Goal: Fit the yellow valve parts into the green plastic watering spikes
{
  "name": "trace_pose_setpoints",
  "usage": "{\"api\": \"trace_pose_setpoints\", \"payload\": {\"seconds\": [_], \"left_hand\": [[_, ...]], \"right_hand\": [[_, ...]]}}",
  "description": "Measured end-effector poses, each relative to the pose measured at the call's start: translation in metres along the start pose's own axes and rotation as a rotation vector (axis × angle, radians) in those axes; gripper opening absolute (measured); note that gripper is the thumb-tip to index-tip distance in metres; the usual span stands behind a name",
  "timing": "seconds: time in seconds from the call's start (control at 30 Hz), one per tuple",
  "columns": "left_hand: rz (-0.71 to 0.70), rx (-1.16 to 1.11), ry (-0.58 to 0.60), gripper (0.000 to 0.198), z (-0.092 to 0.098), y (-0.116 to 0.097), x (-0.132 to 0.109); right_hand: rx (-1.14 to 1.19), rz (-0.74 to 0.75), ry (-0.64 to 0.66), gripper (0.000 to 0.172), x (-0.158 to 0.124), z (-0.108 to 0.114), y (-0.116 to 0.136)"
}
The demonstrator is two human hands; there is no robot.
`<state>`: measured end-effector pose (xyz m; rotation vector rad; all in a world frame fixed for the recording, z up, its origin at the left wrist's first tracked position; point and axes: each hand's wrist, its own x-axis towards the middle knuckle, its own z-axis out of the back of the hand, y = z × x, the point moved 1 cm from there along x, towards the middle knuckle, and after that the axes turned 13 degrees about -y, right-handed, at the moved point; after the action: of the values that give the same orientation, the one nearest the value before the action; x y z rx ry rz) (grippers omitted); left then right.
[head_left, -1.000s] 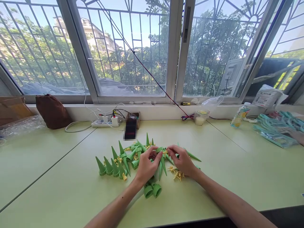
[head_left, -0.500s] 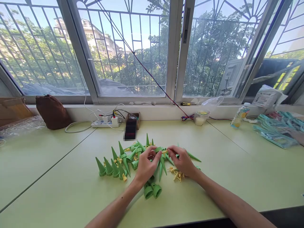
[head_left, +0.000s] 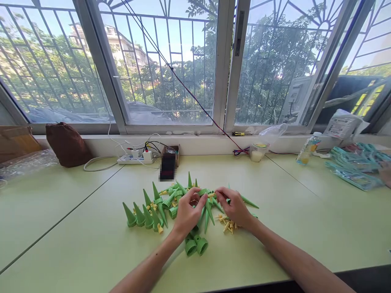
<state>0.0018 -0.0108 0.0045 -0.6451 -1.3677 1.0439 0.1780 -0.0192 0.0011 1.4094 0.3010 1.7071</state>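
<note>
My left hand (head_left: 190, 211) is closed in a pinch at a green plastic spike with a ribbed collar (head_left: 204, 191), partly hidden by its fingers. A small yellow plastic valve (head_left: 211, 195) bridges the fingertips of both hands. My right hand (head_left: 236, 206) pinches this valve's right end. Under and around the hands lie several green cone-shaped spikes (head_left: 209, 211), some pointing toward me. Beside the right wrist is a small heap of loose yellow valves (head_left: 229, 224). Two green caps (head_left: 202, 245) lie below the left hand, their round openings facing me.
Several green spikes (head_left: 139, 215) stand upright at the left. Behind the pile are a pixelated dark object (head_left: 168, 167), a power strip (head_left: 134, 159) and a lidded tub (head_left: 257, 153). A bottle (head_left: 308, 149) and teal packages (head_left: 351, 169) lie right, near another person's hand (head_left: 385, 173).
Both my hands and the valve between them look almost unmoved. At the far right edge, the other person's hand has shifted slightly.
</note>
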Motion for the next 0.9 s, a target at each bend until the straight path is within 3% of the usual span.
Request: {"api": "trace_pose_setpoints", "payload": {"seconds": [0.9], "left_hand": [[0.080,-0.078,0.014,0.027,-0.0009,0.0060,0.0021]], "right_hand": [[0.015,0.016,0.031,0.019,-0.0013,-0.0010,-0.0004]]}}
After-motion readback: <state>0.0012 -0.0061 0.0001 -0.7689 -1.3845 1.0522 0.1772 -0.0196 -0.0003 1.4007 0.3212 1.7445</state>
